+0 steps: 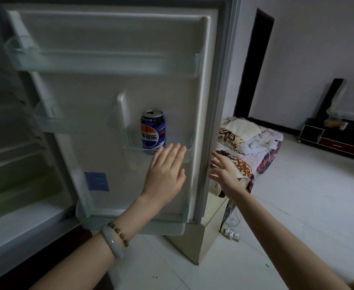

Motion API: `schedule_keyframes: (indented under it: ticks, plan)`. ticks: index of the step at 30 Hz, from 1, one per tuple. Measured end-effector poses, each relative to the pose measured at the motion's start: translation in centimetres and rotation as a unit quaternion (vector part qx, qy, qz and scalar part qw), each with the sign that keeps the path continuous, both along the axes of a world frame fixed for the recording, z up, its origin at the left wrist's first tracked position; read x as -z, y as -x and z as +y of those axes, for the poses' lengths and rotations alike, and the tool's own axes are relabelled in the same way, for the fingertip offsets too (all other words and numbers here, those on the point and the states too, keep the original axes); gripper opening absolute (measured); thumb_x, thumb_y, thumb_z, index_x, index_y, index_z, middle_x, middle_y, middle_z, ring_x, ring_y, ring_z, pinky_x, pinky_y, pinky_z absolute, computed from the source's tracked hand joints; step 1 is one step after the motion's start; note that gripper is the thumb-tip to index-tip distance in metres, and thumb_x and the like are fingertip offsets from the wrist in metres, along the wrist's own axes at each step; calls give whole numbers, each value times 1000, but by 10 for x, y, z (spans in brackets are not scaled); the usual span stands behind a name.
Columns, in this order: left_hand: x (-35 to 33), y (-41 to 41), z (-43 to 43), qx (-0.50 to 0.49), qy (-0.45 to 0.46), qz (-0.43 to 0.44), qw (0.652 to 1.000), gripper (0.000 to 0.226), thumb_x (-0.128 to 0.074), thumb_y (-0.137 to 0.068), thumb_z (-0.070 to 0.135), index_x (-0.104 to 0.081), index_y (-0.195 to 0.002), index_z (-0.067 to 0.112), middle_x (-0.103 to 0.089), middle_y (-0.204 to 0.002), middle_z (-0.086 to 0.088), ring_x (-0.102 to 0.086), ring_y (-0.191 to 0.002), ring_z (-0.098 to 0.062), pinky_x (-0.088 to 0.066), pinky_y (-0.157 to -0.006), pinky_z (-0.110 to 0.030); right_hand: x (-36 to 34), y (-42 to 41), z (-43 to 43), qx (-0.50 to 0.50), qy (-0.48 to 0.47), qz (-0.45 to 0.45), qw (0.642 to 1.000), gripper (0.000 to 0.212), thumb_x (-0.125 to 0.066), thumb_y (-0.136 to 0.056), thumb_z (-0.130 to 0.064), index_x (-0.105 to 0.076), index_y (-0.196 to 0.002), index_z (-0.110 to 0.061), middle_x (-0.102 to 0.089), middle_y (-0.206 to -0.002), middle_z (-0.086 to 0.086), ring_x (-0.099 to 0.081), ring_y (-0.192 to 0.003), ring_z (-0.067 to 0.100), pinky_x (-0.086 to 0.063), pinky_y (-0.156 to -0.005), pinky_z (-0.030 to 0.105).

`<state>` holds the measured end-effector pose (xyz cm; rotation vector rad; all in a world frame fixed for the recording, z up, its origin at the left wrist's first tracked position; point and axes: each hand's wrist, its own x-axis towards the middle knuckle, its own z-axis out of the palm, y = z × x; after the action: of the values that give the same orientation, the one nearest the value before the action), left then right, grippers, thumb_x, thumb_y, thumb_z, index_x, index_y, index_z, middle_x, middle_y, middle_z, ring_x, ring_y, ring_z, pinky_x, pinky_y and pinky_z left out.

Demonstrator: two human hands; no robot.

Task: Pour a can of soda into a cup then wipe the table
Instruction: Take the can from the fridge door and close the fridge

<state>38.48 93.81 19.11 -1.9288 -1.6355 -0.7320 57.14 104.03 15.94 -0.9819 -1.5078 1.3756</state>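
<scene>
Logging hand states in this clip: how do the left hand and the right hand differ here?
The left hand is in front of the fridge door, fingertips near the soda can; the right hand is by the door's outer edge. The left hand's fingers lie together; the right hand's are spread. The left wrist bears a bangle and bead bracelet; the right wrist is bare. Both are open, holding nothing.

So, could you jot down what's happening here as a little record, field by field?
place: open fridge door, seen from the head camera
soda can: blue, upright in a clear door shelf
left hand: fingers straight, tips by the can's base, holding nothing
right hand: fingers spread beside the door's outer edge, holding nothing
left wrist: pale bangle
stage: can not yet picked up; no cup in view
</scene>
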Motion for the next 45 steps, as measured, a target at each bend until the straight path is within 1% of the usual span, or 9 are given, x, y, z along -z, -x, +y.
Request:
schedule_keyframes:
  ticks: [3,7,19,25,33,38,40,42,45]
  plan:
    - [1,-3,10,-12,3,9,1000,54,-44,-88,26,-40,-139,8,-47,-141,-9,-40,-132,-24,-14,-116,-37,5,-2,21,-11,27,40,999,63,-50,-87,-6,-30,-146,-20,-40,-145,11,-41,-130,27,-36,-108,51]
    - [1,-5,21,-25,2,5,1000,53,-42,-88,24,-40,-139,9,-47,-141,-8,-40,-133,-23,-16,-115,-38,7,-2,42,-23,47,65,997,52,-43,-94,-7,-33,-144,-20,-40,-145,9,-37,-133,25,-33,-109,52]
    - [-2,-9,43,-56,22,27,998,58,-44,-86,25,-37,-141,10,-44,-143,-7,-38,-134,-22,-13,-117,-35,3,0,70,-60,52,69,994,54,-43,-95,-7,-29,-146,-20,-33,-150,9,-32,-136,26,-35,-104,49]
    - [-5,-12,55,-70,34,38,996,61,-49,-83,24,-36,-141,9,-44,-143,-7,-39,-134,-22,-15,-115,-40,-2,4,81,-61,49,49,996,58,-45,-94,-10,-25,-148,-22,-29,-153,8,-31,-137,25,-35,-105,50]
    - [-11,-17,65,-77,47,39,995,65,-43,-92,24,-13,-148,12,-20,-155,-6,-15,-144,-21,6,-115,-35,-12,17,88,-57,55,34,996,61,-43,-96,-9,-17,-150,-19,-23,-155,9,-25,-140,25,-26,-110,49]
    - [-12,-18,69,-78,54,32,995,67,-41,-93,24,-6,-149,13,-10,-157,-5,-5,-145,-19,13,-114,-33,-14,20,94,-51,58,13,997,62,-45,-95,-8,-19,-150,-17,-28,-153,7,-31,-137,24,-28,-109,48]
    - [-13,-16,68,-72,64,33,995,68,-41,-93,25,-4,-149,14,-7,-158,-4,-3,-145,-17,13,-114,-31,-18,19,92,-27,35,-39,998,62,-49,-92,-9,-23,-148,-15,-34,-149,6,-38,-131,24,-33,-108,45]
    - [-17,-13,64,-40,80,11,996,67,-42,-93,28,-8,-149,16,-8,-158,-2,-4,-145,-15,9,-115,-29,-26,19,85,38,-44,-117,991,64,-52,-87,-8,-27,-146,-11,-40,-140,3,-43,-123,24,-37,-104,40]
    - [-37,-1,55,33,62,-125,990,63,-53,-91,28,-25,-146,17,-24,-153,0,-15,-142,-16,-7,-117,-30,-49,22,70,88,-200,-156,963,63,-55,-83,-13,-33,-142,-15,-39,-143,10,-43,-126,27,-36,-108,46]
